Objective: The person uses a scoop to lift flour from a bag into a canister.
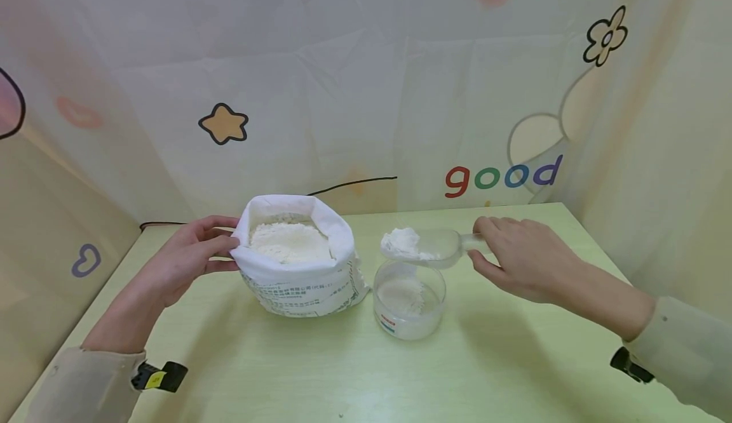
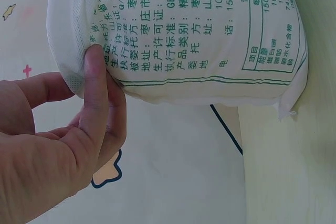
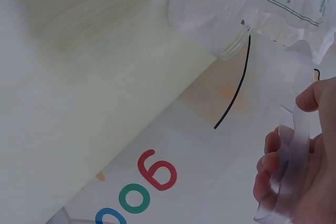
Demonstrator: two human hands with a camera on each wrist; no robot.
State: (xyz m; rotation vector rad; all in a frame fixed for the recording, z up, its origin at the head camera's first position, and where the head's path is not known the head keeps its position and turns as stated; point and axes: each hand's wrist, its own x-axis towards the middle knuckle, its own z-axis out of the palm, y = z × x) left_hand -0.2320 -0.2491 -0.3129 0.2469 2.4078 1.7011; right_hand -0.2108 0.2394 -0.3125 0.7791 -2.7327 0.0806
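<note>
A white cloth bag (image 1: 303,293) with green printing stands at the middle left, its mouth rolled down and flour (image 1: 291,242) filling it near the top. My left hand (image 1: 189,255) pinches the left edge of that rolled rim; in the left wrist view the thumb and fingers (image 2: 96,85) lie on either side of it. By its handle, my right hand (image 1: 526,259) grips a clear plastic scoop (image 1: 445,245). A heap of flour (image 1: 400,243) sits at the scoop's front. Below the scoop is a round clear jar (image 1: 408,328), open at the top, with some flour inside.
Everything stands on a pale green table (image 1: 354,372). Behind it hangs a printed curtain (image 1: 366,118) with a star, flowers and the word "good". The jar is just right of the bag.
</note>
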